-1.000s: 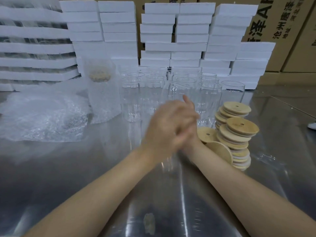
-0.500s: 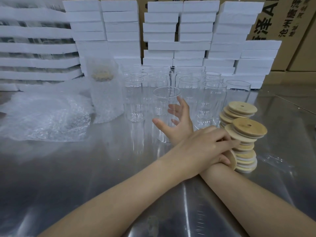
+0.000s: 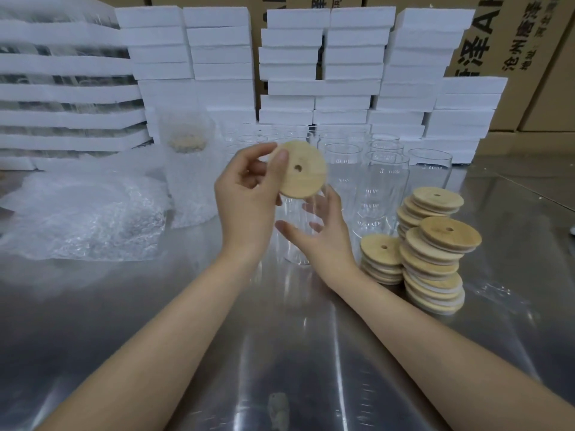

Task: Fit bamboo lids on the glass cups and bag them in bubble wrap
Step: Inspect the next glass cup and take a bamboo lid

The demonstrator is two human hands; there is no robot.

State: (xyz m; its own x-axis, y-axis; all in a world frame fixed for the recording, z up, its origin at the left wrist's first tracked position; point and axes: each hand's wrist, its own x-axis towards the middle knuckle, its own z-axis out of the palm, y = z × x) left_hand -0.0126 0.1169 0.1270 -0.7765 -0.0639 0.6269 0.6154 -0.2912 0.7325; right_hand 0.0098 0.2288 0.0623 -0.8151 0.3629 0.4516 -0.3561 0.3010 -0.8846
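Head view: my left hand [image 3: 249, 206] pinched one bamboo lid [image 3: 303, 175] over one glass cup [image 3: 294, 253], which my right hand [image 3: 329, 244] wrapped; three lid stacks [image 3: 435, 275] stood right, one bagged cup [image 3: 189, 181] far left.

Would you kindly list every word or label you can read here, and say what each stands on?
"沧州唐泽": on the cardboard box at the back right.
"泽 A": large print on the same box, cut off by the frame edge.
Smaller lines beside these: too blurred to read.
Printed marks on the glass cups: too small to read.
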